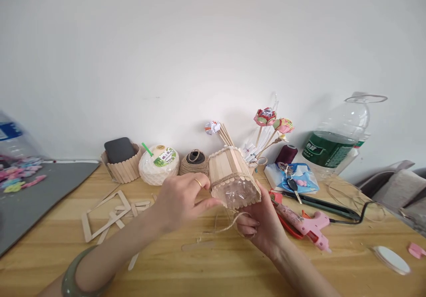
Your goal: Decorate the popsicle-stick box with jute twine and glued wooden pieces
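Note:
A cup covered in craft sticks (228, 166) is tilted in midair, its clear plastic bottom facing me. A band of jute twine (231, 177) runs round it near that bottom end. My right hand (262, 226) holds the cup from below and the right, with a loose tail of twine curling by its bent fingers. At the cup's left side, my left hand (184, 197) has its thumb and fingers closed on the lower edge. Whether twine is also pinched there is hidden.
Loose craft sticks (109, 221) lie at left. Behind stand a stick-covered holder (124, 170), a coconut (159, 166), a twine ball (194, 164) and paper flowers (266, 117). At right are a pink glue gun (304, 221), its cable, keys (294, 188) and a large bottle (333, 146).

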Available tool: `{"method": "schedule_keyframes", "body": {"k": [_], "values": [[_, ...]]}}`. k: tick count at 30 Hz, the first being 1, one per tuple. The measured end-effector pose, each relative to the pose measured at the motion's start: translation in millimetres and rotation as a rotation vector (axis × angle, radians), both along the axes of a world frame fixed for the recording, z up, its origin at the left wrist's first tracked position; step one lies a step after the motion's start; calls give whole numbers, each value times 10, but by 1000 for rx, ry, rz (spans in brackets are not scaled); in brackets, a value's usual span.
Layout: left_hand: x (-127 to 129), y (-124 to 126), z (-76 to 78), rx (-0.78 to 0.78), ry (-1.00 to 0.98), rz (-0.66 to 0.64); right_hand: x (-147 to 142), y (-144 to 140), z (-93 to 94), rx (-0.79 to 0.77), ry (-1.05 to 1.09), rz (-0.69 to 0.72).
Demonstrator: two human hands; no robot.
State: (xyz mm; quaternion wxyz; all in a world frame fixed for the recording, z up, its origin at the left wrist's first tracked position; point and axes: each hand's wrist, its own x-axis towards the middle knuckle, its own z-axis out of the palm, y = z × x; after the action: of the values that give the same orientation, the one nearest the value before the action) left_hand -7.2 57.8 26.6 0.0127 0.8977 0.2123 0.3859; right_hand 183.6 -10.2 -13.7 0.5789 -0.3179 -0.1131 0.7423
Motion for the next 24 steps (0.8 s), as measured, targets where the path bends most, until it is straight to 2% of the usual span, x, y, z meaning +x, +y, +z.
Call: {"method": "schedule_keyframes", "body": {"k": [2,5,8,10,11,13,17,19,22,24], "values": [[32,-14,-40,223,19,69,-7,0,0,0,-8,3],[50,1,-87,427,63,150,-22,-4,5,7,-18,3],[44,38,-124,521,111,183,-35,-4,8,13,-22,-3],[40,56,-142,515,111,154,-41,-1,9,13,-26,-3],[40,60,-146,476,92,120,-43,-1,9,11,-26,3],[40,54,-136,294,26,35,-45,-4,9,13,-14,15],[18,23,-38,-315,-201,-103,-39,-18,-2,24,34,56],[-5,29,19,-535,-389,-133,-30,-20,-11,33,52,63],[-31,65,57,-632,-601,-122,-14,-13,-22,38,76,66],[-31,74,48,-627,-609,-111,-3,-10,-30,29,95,84]]}}
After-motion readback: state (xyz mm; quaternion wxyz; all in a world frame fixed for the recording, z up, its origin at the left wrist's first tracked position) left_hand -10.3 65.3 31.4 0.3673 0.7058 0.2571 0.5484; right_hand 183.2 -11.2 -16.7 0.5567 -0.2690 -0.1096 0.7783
